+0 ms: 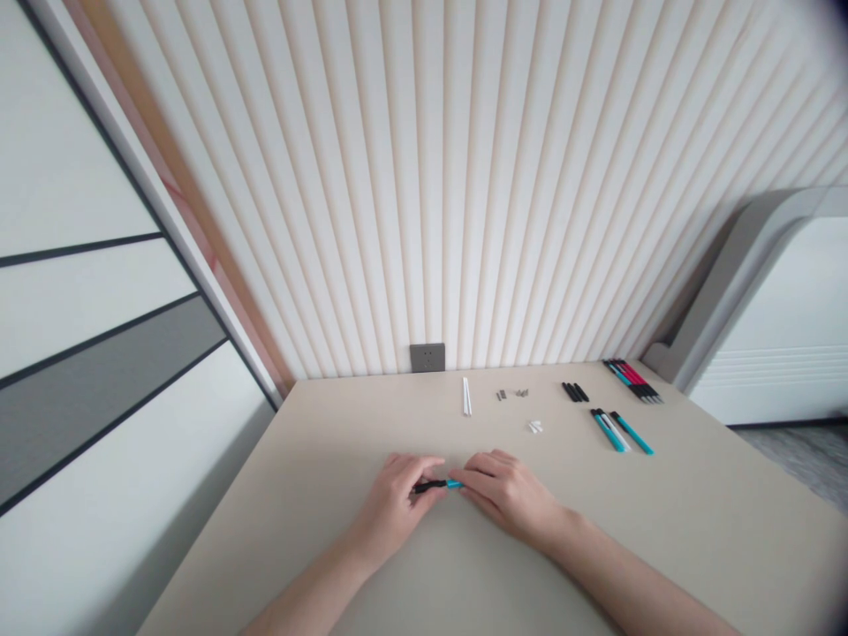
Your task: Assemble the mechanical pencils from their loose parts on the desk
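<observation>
Near the middle of the beige table, my left hand has its fingers closed round a black pen part. My right hand grips a blue pen part, most of which its fingers hide. The black and blue parts meet end to end in the gap between my hands. Beyond my hands lie thin white rods, small grey metal pieces and small white pieces.
Black tubes, blue barrels and a row of red and blue pens lie on the right of the table. Behind it stands a ribbed wall with a dark socket.
</observation>
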{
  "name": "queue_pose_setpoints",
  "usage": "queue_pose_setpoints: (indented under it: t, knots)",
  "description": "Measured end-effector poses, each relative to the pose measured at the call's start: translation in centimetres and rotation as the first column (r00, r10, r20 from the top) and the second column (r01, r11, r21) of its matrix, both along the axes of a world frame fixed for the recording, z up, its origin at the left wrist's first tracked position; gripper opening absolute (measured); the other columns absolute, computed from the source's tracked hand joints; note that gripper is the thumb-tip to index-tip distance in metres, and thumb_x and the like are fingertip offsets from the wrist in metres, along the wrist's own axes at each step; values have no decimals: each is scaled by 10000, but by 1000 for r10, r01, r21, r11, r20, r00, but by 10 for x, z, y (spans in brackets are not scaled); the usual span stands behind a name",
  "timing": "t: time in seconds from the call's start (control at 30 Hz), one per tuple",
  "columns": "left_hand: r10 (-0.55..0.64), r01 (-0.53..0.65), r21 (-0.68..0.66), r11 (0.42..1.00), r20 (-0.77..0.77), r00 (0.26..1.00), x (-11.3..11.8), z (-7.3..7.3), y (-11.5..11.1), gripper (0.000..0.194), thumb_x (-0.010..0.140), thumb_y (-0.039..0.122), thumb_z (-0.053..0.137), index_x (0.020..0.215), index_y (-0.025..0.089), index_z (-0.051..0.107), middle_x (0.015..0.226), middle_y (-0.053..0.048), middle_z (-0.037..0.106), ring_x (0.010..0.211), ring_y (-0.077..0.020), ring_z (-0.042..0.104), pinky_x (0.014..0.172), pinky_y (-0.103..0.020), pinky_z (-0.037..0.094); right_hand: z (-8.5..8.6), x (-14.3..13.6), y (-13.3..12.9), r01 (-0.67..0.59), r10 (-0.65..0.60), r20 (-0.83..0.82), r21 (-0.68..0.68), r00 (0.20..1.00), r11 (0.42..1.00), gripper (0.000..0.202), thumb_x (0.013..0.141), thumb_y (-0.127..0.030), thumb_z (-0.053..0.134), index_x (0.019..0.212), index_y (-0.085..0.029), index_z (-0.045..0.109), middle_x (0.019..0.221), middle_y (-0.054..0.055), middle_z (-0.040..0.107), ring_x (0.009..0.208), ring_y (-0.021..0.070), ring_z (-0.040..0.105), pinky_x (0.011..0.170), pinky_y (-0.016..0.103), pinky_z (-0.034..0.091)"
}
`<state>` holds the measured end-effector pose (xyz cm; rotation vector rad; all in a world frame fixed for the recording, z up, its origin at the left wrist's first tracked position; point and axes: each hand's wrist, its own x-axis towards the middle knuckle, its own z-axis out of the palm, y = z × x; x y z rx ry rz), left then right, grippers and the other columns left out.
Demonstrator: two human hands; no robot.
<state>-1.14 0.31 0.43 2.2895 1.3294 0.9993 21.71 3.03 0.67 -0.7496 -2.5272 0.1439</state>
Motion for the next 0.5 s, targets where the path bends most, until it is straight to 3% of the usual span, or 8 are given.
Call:
queue_pose_setpoints:
  t: [0.17, 0.27, 0.5]
  knots:
    - [61, -61, -47, 997, -18, 998, -2, 0, 2, 136, 804, 241, 726, 905, 206, 642, 818, -14, 670, 823, -197, 601, 766, -295, 463, 1, -4, -4, -31, 31, -17, -3, 999, 1000, 280, 990, -247, 451, 1236, -222, 583, 877, 45, 656, 780, 161, 603, 706, 282, 436]
    - [88, -92, -74, 993, -52, 995, -2, 0, 4, 128, 805, 288, 726, 792, 194, 640, 773, -19, 653, 780, -195, 588, 721, -285, 446, 2, -4, -5, -23, 23, -16, 0, 1000, 1000, 275, 987, -240, 454, 1229, -224, 585, 885, 46, 658, 775, 163, 604, 701, 281, 439]
    - [-24, 22, -136, 991, -20, 1000, -2, 10, 1, 190, 844, 371, 668, 799, 186, 672, 748, -28, 647, 754, -186, 588, 723, -277, 447, 1, -3, -3, 44, -44, 8, 0, 999, 999, 273, 974, -217, 473, 1221, -252, 586, 921, 41, 661, 789, 159, 618, 709, 274, 447]
